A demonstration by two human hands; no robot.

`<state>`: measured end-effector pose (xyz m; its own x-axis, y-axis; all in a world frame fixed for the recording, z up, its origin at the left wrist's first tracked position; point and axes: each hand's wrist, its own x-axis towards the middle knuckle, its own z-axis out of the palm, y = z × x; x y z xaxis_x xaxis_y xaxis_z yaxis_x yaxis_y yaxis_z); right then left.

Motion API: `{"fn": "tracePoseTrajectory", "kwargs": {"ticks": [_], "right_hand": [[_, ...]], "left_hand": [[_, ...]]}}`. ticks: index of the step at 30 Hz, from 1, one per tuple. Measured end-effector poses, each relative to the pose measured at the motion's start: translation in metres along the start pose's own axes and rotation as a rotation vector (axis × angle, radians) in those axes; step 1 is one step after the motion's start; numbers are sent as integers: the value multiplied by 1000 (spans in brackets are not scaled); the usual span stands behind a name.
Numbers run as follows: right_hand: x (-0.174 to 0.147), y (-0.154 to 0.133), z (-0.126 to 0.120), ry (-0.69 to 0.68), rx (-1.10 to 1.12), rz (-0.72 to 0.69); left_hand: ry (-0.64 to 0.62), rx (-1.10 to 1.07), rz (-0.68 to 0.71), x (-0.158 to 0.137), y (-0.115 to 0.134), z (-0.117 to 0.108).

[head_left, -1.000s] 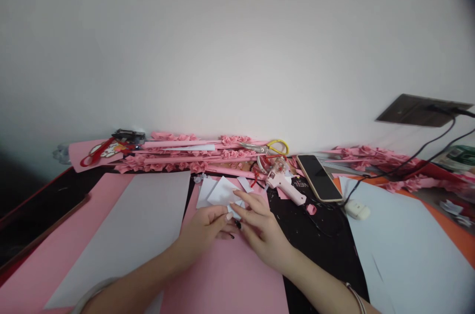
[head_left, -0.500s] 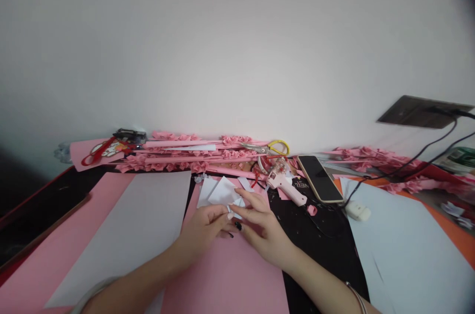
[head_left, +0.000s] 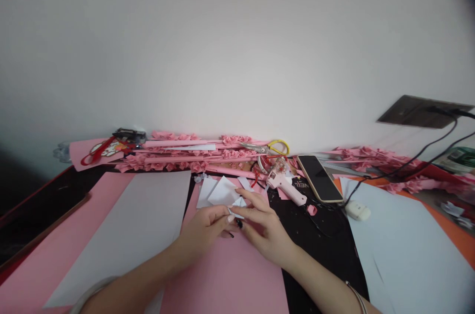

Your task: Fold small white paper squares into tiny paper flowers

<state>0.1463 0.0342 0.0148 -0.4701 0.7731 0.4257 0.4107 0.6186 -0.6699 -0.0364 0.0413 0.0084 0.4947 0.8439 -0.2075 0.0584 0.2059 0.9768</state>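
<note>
Between both hands is a small folded piece of white paper (head_left: 239, 202), held above a pink sheet (head_left: 230, 274). My left hand (head_left: 211, 225) pinches its left side with thumb and fingers. From the right, my right hand (head_left: 261, 222) grips the same paper, thumb below and fingers over it. The fingers cover much of the paper, so its full shape is hidden. Just beyond the hands, white paper squares (head_left: 221, 190) lie on the pink sheet.
Right of the hands lie a pink glue gun (head_left: 287, 188), a phone (head_left: 321, 179) and a white case (head_left: 358, 211). Yellow-handled scissors (head_left: 267, 148) rest on pink paper flower stems (head_left: 178, 159) along the wall. Large white sheets (head_left: 126, 235) flank the work area. Black cables (head_left: 419, 158) hang from a wall socket (head_left: 419, 111).
The folded paper has shifted slightly in the fingers, and more of its peaked folds shows between the hands. Both hands stay in nearly the same place.
</note>
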Motion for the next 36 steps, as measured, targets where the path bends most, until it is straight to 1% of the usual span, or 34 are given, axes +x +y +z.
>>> {"fn": "tracePoseTrajectory", "kwargs": {"ticks": [5, 14, 25, 36], "right_hand": [[0, 0, 0, 10, 31, 3], [0, 2, -1, 9, 17, -10], [0, 5, 1, 13, 18, -24], [0, 5, 0, 1, 36, -12]], "left_hand": [[1, 27, 0, 0, 0, 1], [20, 34, 4, -1, 0, 1], [-20, 4, 30, -1, 3, 1], [-30, 11, 40, -2, 4, 1]]}}
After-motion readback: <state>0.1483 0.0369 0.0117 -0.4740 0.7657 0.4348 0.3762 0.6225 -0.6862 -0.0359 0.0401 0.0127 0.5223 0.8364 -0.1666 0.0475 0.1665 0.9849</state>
